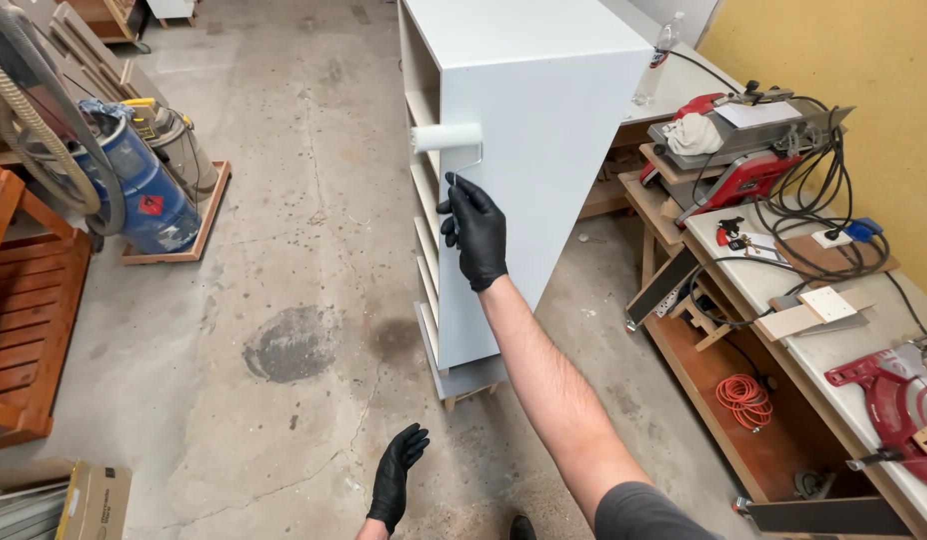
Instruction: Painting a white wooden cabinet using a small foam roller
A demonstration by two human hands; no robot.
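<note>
My gloved right hand (475, 232) grips a paint roller (448, 137) against the front edge of the white cabinet (544, 120); my left hand (396, 478) hangs open. Light, even pressure should prevent ridges.

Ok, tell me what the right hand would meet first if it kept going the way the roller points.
The right hand holds a paint roller at the front edge of the white cabinet. Going on, the roller would probably meet that edge first, though depth is unclear.

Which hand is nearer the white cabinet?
Right. The right hand holds a paint roller against the white cabinet's front edge; the left hand hangs low over the floor, well short of it.
</note>
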